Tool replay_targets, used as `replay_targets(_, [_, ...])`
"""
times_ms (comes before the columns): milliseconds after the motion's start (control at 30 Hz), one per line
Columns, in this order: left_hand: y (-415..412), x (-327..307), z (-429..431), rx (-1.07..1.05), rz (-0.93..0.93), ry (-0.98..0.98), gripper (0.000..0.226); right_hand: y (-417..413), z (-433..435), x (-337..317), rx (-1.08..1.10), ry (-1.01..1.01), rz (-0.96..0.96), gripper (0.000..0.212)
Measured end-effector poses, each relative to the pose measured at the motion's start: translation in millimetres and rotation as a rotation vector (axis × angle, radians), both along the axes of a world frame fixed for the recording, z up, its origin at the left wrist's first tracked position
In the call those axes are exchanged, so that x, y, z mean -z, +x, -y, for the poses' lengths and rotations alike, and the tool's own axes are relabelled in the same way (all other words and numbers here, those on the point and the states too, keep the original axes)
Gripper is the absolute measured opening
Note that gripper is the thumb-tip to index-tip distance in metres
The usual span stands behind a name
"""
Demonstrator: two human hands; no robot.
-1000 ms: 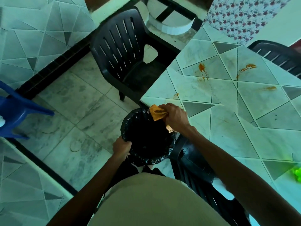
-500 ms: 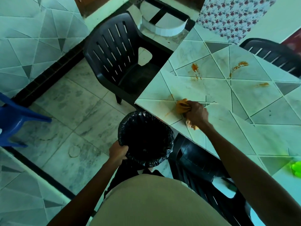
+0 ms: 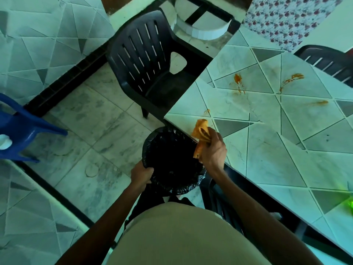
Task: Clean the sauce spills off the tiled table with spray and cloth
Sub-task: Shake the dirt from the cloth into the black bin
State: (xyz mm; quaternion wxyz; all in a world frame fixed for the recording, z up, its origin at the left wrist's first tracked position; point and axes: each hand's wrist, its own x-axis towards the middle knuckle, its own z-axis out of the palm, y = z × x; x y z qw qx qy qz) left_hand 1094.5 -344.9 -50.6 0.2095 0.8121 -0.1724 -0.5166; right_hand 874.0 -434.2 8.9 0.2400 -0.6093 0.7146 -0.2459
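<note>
My right hand (image 3: 213, 151) grips a crumpled orange cloth (image 3: 201, 132) at the near left edge of the tiled table (image 3: 267, 150), right above the rim of a bin lined with a black bag (image 3: 170, 161). My left hand (image 3: 141, 175) holds the bin's near rim, keeping it against the table edge. Orange sauce spills lie further out on the tiles: one splash (image 3: 238, 83), a second streak (image 3: 292, 79), a third smear (image 3: 321, 102), and a small spot (image 3: 207, 111) near the corner. A bright green object (image 3: 350, 205) shows at the right edge, blurred.
A black plastic chair (image 3: 150, 64) stands at the table's far left corner, another black chair (image 3: 328, 62) at the far right, and one (image 3: 219, 197) under the table beside me. A blue chair (image 3: 21, 127) stands at the left. Other tiled tables flank the floor.
My right hand drew the cloth back from the tabletop toward the edge over the bin. The bin moved slightly closer under the edge with my left hand.
</note>
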Motion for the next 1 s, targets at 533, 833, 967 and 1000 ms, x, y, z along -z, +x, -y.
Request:
replay_targets(533, [22.5,-14.5,12.9,0.030,-0.012,0.010,0.050,58.7,13.4,28.1,0.031,0.142,0.191,0.053])
replay_targets(833, [62.8,-11.7,31.1,0.134,0.083,-0.009,0.036,80.3,50.2,22.7,-0.261,0.231,0.290,0.060])
replay_targets(967, [85.9,-14.3,43.7,0.176,0.035,0.001,0.034,88.7,46.7,16.3,-0.271,0.193,0.263,0.062])
replay_targets(1000, [92.7,-13.8,45.9,0.188,0.016,0.006,0.039,90.9,44.0,14.8,-0.257,0.197,0.256,0.061])
